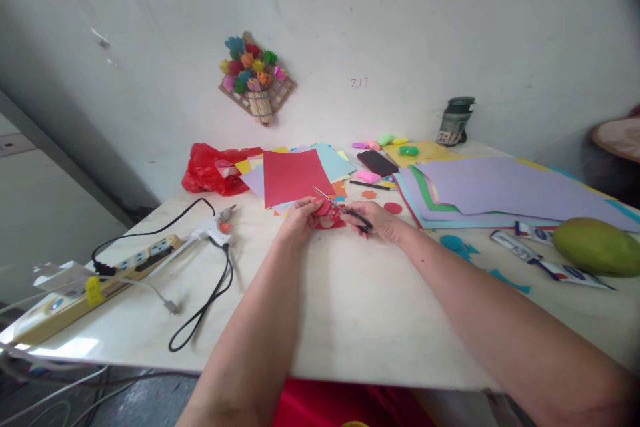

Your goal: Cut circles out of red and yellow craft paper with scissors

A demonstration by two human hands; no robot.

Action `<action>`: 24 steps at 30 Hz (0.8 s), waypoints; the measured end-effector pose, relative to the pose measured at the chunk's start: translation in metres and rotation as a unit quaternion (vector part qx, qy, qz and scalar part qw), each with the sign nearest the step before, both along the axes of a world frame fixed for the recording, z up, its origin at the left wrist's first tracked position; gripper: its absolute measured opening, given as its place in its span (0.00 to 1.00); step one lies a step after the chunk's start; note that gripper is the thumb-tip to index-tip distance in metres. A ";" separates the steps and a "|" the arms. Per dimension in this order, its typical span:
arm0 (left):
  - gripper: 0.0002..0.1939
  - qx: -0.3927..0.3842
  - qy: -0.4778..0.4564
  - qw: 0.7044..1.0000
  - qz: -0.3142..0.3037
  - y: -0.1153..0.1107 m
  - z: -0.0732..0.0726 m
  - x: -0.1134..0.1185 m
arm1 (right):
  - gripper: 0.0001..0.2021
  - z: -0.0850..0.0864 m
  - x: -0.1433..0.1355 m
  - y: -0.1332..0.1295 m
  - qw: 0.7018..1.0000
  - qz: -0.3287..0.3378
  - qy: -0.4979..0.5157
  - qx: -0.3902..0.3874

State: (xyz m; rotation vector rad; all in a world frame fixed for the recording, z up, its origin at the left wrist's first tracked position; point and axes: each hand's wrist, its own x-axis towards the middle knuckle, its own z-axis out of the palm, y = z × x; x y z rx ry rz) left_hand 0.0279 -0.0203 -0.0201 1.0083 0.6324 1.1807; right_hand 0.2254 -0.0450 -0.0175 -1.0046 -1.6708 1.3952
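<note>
Pinched in my left hand (299, 219) is a small red paper piece (323, 207) with a rounded edge. My right hand (379, 220) grips the black handles of a pair of scissors (356, 215), whose slim blades point up and left, close to that paper. Under and between the hands lie red paper scraps (336, 219). Just right of the scissors a red paper circle (393, 208) rests on the table, with an orange paper shape (369, 195) behind it. A larger red sheet (297, 177) lies beyond my left hand, on top of other coloured sheets.
Leftward are a hot glue gun (219, 227) with its cord and a power strip (95, 293). Stacked coloured paper (500, 190), glue tubes (570, 273), a green mango-like fruit (597, 247) and blue scraps (457, 245) are rightward. A phone (377, 163) and bottle (455, 121) stand farther back.
</note>
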 end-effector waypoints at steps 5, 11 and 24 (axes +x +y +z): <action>0.10 -0.004 0.008 1.000 -0.001 -0.003 0.002 0.000 | 0.17 0.000 0.000 -0.001 1.000 -0.001 0.002 -0.003; 0.08 -0.007 0.011 1.000 -0.003 -0.003 0.003 0.001 | 0.17 0.003 -0.002 -0.003 1.000 -0.004 0.002 -0.014; 0.09 -0.007 0.016 1.000 -0.006 -0.003 0.002 0.001 | 0.17 0.002 -0.003 -0.002 1.000 -0.007 -0.012 -0.014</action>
